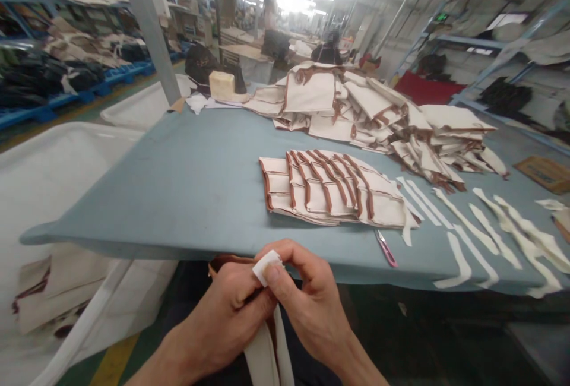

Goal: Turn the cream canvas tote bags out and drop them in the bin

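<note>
My left hand [222, 309] is closed on a cream fabric piece with brown edging [262, 353], which hangs down toward my lap. Between thumb and fingers, my right hand [307, 297] pinches a small white piece of tape or cloth [266, 267]. That white piece lies against my left fingers, and the two hands touch just off the table's near edge. A brown edge of the fabric shows beyond my left knuckles. My fingers hide most of where the white piece meets the fabric.
On the blue-covered table [178, 178] lies a fanned stack of cream pieces with brown binding [329, 190]. Behind it rises a large heap of similar pieces [312, 92]. Pink-handled snips [386, 249] and several white strips [467, 220] lie to the right. White bins [66, 154] stand at left.
</note>
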{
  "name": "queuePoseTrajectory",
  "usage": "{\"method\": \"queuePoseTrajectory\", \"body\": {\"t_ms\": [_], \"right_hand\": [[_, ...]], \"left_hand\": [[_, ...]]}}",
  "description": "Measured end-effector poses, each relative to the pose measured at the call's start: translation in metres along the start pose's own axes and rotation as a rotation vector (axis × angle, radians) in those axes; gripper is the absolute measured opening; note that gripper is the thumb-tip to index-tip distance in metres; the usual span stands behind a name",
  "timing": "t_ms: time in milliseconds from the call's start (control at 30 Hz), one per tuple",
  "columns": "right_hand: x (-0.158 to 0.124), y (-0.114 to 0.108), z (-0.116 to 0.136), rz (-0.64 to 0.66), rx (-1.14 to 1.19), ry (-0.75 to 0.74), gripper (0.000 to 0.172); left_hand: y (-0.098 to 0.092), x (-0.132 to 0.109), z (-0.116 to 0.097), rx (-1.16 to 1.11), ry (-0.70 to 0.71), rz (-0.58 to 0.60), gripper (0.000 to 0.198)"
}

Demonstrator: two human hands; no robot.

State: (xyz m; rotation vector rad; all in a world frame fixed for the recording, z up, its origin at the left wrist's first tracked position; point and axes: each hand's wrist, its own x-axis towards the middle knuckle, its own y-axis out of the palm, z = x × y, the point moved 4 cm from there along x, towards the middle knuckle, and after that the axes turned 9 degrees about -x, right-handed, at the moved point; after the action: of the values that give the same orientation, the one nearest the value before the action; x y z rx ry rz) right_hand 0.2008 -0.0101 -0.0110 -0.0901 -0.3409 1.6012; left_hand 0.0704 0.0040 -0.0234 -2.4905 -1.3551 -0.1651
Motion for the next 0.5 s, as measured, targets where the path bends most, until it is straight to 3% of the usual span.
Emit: {"method": "queuePoseTrajectory", "body": {"t_ms": [333,400,500], "right_hand": [[-0.001,0.004,-0.006,-0.036,-0.071,-0.043,0.012],[0.004,-0.002,-0.005,-0.127,-0.182,-0.104,0.012],[0.009,-0.013,-0.001,-0.314,-0.367,-0.205,0.016]], "left_hand": [[-0.005,-0.004,0.009,-0.057,-0.127,-0.028,0.039],[-0.007,-0.006,0.011,-0.050,-0.170,-0.101,0.031],[-0.013,-0.012,0.015,0.001,-0.203,-0.302,0.024]]}}
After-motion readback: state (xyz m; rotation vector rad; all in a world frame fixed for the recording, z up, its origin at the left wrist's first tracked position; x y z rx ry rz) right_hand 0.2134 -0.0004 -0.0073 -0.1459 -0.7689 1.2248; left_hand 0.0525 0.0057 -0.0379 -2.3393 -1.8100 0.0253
